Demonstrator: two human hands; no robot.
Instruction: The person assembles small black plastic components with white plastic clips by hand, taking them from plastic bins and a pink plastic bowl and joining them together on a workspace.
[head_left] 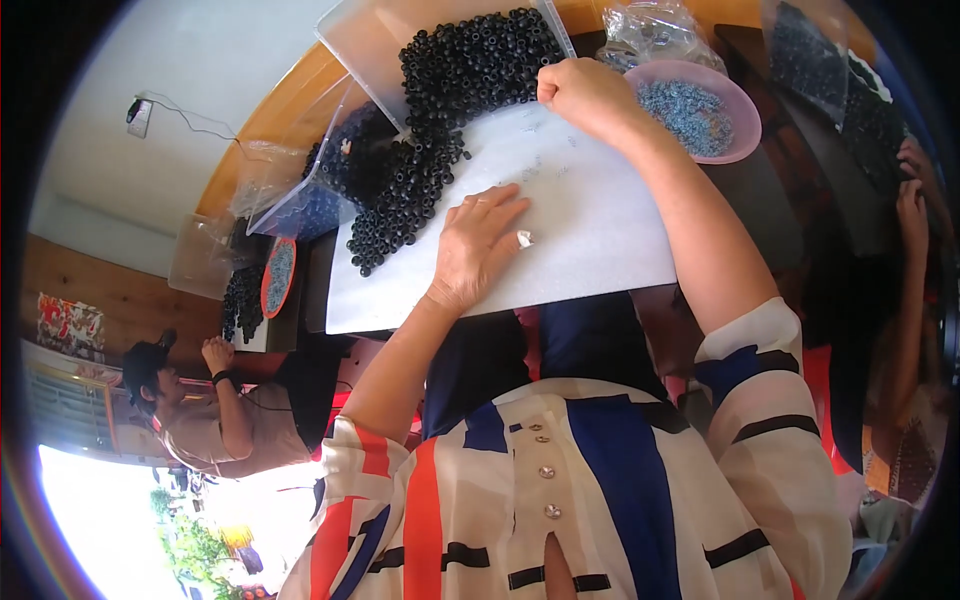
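My left hand (478,243) lies with its fingers stretched out on a white sheet (590,245), and a bit of white wrap covers its thumb tip. Beyond it spreads a long heap of small black round parts with holes (475,75), running from a clear plastic bin down the sheet's left side. At the heap's right edge my right hand (590,95) is closed, fingertips curled down; whatever it may grip is hidden. Several tiny pale bluish pieces (535,155) are scattered on the sheet between my hands. A pink bowl (745,125) of small blue-grey pieces stands to the right of my right hand.
Clear plastic bins (365,55) stand at the far left, one holding more black parts. Crumpled clear bags (660,35) lie behind the bowl. At the left, a person (230,410) sits by an orange bowl (268,300). Another person's hands (912,195) show at the right.
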